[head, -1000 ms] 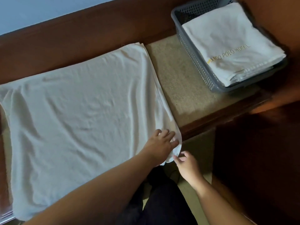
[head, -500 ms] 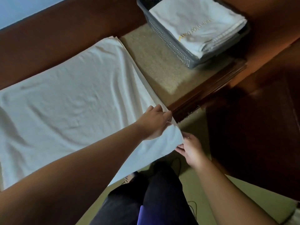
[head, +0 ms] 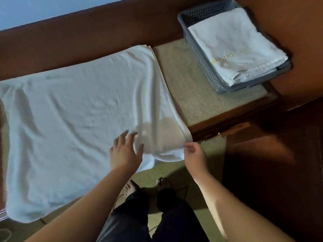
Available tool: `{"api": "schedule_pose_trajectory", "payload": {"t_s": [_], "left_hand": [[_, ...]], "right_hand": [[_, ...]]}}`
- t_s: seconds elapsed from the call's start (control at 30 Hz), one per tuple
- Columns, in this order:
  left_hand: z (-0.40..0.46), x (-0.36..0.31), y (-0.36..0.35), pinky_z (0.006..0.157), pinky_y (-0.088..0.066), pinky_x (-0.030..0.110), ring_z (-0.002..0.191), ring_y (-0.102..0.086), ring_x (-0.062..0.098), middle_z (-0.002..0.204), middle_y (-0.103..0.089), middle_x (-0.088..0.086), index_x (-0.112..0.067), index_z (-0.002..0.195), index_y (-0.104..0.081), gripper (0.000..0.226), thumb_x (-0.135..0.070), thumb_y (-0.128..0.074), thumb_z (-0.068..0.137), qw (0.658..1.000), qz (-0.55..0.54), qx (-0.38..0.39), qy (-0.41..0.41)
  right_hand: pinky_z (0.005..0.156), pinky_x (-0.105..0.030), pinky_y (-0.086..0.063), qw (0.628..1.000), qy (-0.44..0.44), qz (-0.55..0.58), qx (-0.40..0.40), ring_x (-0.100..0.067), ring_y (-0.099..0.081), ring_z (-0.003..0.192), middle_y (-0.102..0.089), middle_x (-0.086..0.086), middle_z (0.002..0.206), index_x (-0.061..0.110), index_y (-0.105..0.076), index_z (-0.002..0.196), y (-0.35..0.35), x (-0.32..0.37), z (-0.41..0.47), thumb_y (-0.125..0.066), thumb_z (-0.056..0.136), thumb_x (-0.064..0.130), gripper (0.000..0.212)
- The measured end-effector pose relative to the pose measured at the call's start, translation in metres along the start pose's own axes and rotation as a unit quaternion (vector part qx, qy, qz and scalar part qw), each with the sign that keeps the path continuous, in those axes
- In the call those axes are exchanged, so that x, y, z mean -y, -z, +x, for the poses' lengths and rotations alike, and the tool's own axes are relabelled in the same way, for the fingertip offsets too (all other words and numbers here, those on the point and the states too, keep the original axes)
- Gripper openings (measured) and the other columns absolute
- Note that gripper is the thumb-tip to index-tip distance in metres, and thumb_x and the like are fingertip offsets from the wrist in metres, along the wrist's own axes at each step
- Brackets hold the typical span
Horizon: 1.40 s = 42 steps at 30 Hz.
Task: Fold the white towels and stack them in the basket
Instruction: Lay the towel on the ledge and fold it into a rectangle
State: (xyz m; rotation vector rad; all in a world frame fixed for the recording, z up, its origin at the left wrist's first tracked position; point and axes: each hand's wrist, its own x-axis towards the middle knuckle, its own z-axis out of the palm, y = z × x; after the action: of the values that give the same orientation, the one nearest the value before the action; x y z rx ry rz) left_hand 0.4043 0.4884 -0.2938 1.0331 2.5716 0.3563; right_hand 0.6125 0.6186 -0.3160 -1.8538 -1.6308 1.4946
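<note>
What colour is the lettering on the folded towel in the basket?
Yellowish gold lettering on the white folded towel in the grey basket; head view.

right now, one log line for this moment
right hand pinches towel corner | left hand open | folded towels in basket

From my feed the big white towel (head: pixel 75 123) runs off the left edge, so I can't see its far end. Printed gold lettering on the folded towels (head: pixel 234 44) in the basket (head: pixel 201 55), upper right, is too blurred to read. Can't count the layers in that stack. Basket's far rim is cut by the top edge. Right hand (head: pixel 194 157) fingertips hide behind the towel corner.
</note>
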Motion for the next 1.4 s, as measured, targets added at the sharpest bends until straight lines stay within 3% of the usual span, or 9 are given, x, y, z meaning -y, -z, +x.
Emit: {"api": "schedule_pose_trajectory", "payload": {"t_s": [0.33, 0.47, 0.6, 0.9, 0.97, 1.0, 1.03, 1.1, 1.4], "left_hand": [[-0.007, 0.06, 0.01, 0.127, -0.021, 0.05, 0.159, -0.002, 0.026, 0.174, 0.002, -0.006, -0.044, 0.161, -0.023, 0.069, -0.063, -0.049, 0.1, 0.989, 0.016, 0.116, 0.088], [-0.002, 0.053, 0.012, 0.128, -0.016, 0.049, 0.159, -0.004, 0.03, 0.174, -0.001, 0.001, -0.039, 0.162, -0.024, 0.07, -0.058, -0.051, 0.1, 0.988, 0.011, 0.123, 0.091], [-0.002, 0.052, 0.017, 0.128, -0.019, 0.048, 0.158, -0.01, 0.031, 0.174, -0.005, 0.0, -0.039, 0.16, -0.029, 0.069, -0.059, -0.055, 0.098, 0.989, 0.007, 0.117, 0.095], [0.026, 0.04, 0.023, 0.121, -0.023, 0.055, 0.151, -0.023, 0.031, 0.166, -0.024, -0.002, -0.05, 0.141, -0.041, 0.071, -0.084, -0.051, 0.08, 0.986, 0.026, 0.029, 0.161], [0.047, 0.048, 0.026, 0.123, -0.01, 0.064, 0.159, -0.005, 0.033, 0.174, -0.003, -0.001, -0.053, 0.151, -0.027, 0.087, -0.093, -0.045, 0.076, 0.983, 0.033, 0.042, 0.174], [0.06, 0.053, 0.028, 0.122, -0.006, 0.068, 0.16, 0.002, 0.033, 0.174, 0.006, -0.003, -0.054, 0.155, -0.019, 0.096, -0.097, -0.044, 0.073, 0.982, 0.034, 0.051, 0.181], [0.073, 0.058, 0.031, 0.121, -0.005, 0.071, 0.16, 0.007, 0.034, 0.174, 0.011, -0.003, -0.053, 0.158, -0.013, 0.103, -0.099, -0.043, 0.071, 0.98, 0.033, 0.059, 0.188], [0.095, 0.067, 0.036, 0.119, -0.007, 0.076, 0.159, 0.012, 0.035, 0.173, 0.018, -0.004, -0.054, 0.16, -0.003, 0.115, -0.102, -0.046, 0.065, 0.977, 0.028, 0.083, 0.196], [0.108, 0.075, 0.023, 0.113, -0.003, 0.083, 0.156, 0.021, 0.041, 0.17, 0.027, -0.003, -0.056, 0.157, 0.013, 0.12, -0.101, -0.048, 0.065, 0.976, 0.031, 0.097, 0.192]], "right_hand": [[0.096, -0.04, -0.051, 0.964, 0.152, -0.22, -0.01, -0.026, -0.063, 0.115, -0.066, -0.003, 0.124, 0.015, -0.065, 0.128, -0.028, 0.075, 0.054, -0.064, 0.099, 0.043, 0.041], [0.09, -0.029, -0.044, 0.979, 0.077, -0.177, 0.063, -0.025, -0.065, 0.117, -0.07, -0.003, 0.126, 0.01, -0.067, 0.127, -0.035, 0.094, 0.081, -0.07, 0.098, 0.032, 0.037], [0.094, -0.03, -0.047, 0.994, 0.023, -0.109, -0.01, -0.031, -0.065, 0.117, -0.071, -0.01, 0.121, 0.007, -0.069, 0.126, -0.023, 0.094, 0.096, -0.067, 0.094, 0.012, 0.032], [0.065, -0.031, -0.036, 0.986, 0.066, -0.137, 0.064, -0.019, -0.051, 0.075, -0.054, -0.004, 0.082, -0.006, -0.054, 0.105, -0.048, 0.15, 0.127, -0.068, 0.087, 0.02, 0.035], [0.056, -0.029, -0.037, 0.98, 0.105, -0.148, 0.083, -0.018, -0.05, 0.07, -0.051, -0.007, 0.073, -0.002, -0.039, 0.114, -0.063, 0.18, 0.142, -0.069, 0.082, 0.022, 0.05], [0.053, -0.028, -0.041, 0.975, 0.119, -0.162, 0.091, -0.016, -0.033, 0.076, -0.055, -0.011, 0.069, 0.027, -0.035, 0.083, -0.071, 0.193, 0.154, -0.069, 0.08, 0.022, 0.035], [0.055, -0.028, -0.047, 0.973, 0.122, -0.17, 0.094, -0.023, -0.067, 0.098, -0.066, -0.015, 0.075, -0.003, -0.066, 0.087, -0.079, 0.205, 0.167, -0.07, 0.082, 0.021, 0.025], [0.069, -0.033, -0.057, 0.974, 0.105, -0.164, 0.118, -0.029, -0.073, 0.082, -0.075, -0.014, 0.089, 0.004, -0.073, 0.096, -0.096, 0.226, 0.201, -0.069, 0.086, 0.02, 0.02], [0.099, -0.044, -0.058, 0.982, 0.066, -0.153, 0.084, -0.028, -0.067, 0.114, -0.068, -0.007, 0.128, 0.009, -0.063, 0.133, -0.14, 0.309, 0.296, -0.074, 0.089, 0.026, 0.049]]}}
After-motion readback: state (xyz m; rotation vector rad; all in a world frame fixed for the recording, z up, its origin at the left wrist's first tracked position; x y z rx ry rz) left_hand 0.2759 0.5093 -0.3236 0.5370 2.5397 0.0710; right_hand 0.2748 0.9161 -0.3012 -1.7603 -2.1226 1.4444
